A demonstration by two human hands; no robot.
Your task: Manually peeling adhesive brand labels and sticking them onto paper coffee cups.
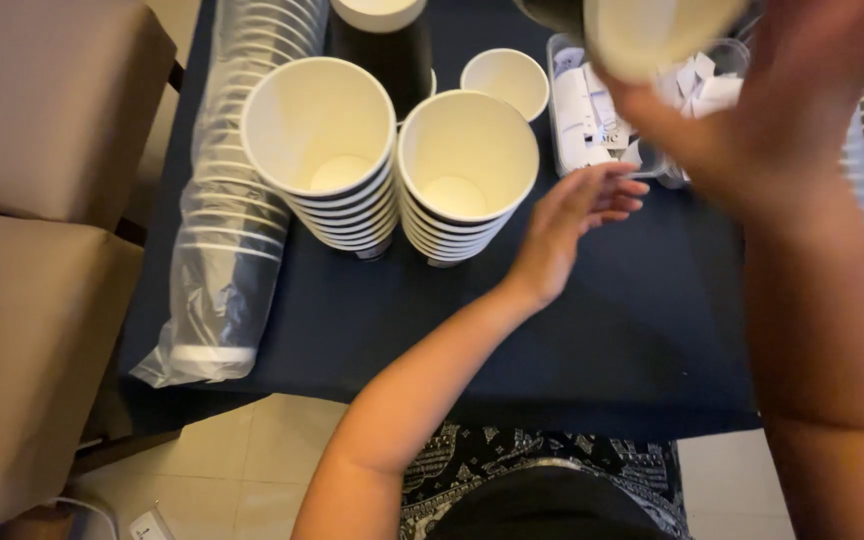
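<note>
My right hand is raised close to the camera and grips a single paper cup, white inside, tilted toward me. My left hand hovers open over the dark blue table, fingers apart, just right of a stack of paper cups. A second stack of paper cups stands beside it to the left. Both stacks are white inside with dark outer walls.
A long plastic sleeve of cups lies along the table's left edge. A tall dark cup and a small white cup stand behind the stacks. A clear tray of paper slips sits at the back right. Beige chairs are at left.
</note>
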